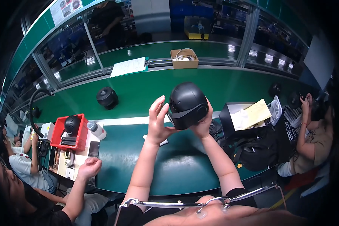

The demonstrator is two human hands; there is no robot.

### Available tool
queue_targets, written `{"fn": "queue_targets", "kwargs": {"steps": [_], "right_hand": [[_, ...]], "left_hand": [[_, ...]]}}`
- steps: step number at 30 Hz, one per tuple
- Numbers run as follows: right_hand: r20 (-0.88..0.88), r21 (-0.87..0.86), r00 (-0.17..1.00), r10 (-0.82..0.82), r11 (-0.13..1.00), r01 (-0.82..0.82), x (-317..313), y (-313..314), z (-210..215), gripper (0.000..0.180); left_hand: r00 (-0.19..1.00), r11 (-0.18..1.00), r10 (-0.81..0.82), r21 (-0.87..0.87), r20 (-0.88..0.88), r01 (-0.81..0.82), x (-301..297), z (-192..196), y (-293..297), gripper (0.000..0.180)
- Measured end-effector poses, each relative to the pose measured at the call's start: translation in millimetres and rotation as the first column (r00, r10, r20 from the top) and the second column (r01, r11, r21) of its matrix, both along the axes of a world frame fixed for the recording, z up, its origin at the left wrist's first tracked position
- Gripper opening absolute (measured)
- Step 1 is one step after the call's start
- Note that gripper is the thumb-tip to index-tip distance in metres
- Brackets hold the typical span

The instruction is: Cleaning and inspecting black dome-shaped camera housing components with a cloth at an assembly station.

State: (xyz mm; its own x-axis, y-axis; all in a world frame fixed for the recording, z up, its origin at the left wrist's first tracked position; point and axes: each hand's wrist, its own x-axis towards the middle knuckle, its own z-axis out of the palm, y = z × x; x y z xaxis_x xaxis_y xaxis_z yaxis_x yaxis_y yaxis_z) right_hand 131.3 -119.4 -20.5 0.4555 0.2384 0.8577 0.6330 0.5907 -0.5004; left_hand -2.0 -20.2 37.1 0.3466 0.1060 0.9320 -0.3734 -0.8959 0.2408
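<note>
Above the green bench I hold a black dome-shaped device (189, 101), its rounded top tilted up and a raised round boss on its lower front. My right hand (202, 126) grips its right and lower side, fingers partly hidden behind it. On the other side, my left hand (158, 122) has its thumb under the lower edge and its fingers raised along the left side. Below my left hand a small white item (162, 142) lies on the bench, partly covered by the wrist.
Another black round device (107, 98) stands at the back left. A red bin (83, 141) and a bottle (97, 130) are left, beside a co-worker's hand (89, 167). At right are an open box (226, 122) and a black bag (258, 152). Behind stands a cardboard box (184, 64).
</note>
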Motion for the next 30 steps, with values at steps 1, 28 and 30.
{"fn": "queue_targets", "kwargs": {"steps": [1, 28, 30], "right_hand": [[-0.008, 0.032, 1.000, 0.018, 0.999, -0.018, -2, 3, 2, 0.103], [0.369, -0.094, 0.872, -0.323, 0.920, 0.380, 15, 2, 2, 0.083], [0.144, -0.144, 0.968, -0.203, 0.964, 0.223, 7, 1, 10, 0.090]], "left_hand": [[0.999, 1.000, -0.024, -0.004, 0.029, 0.025, 0, -1, 2, 0.098], [0.939, 0.960, -0.278, -0.033, -0.201, 0.277, -19, 25, -37, 0.037], [0.992, 0.942, -0.111, -0.312, 0.063, 0.125, -12, 20, -19, 0.031]]}}
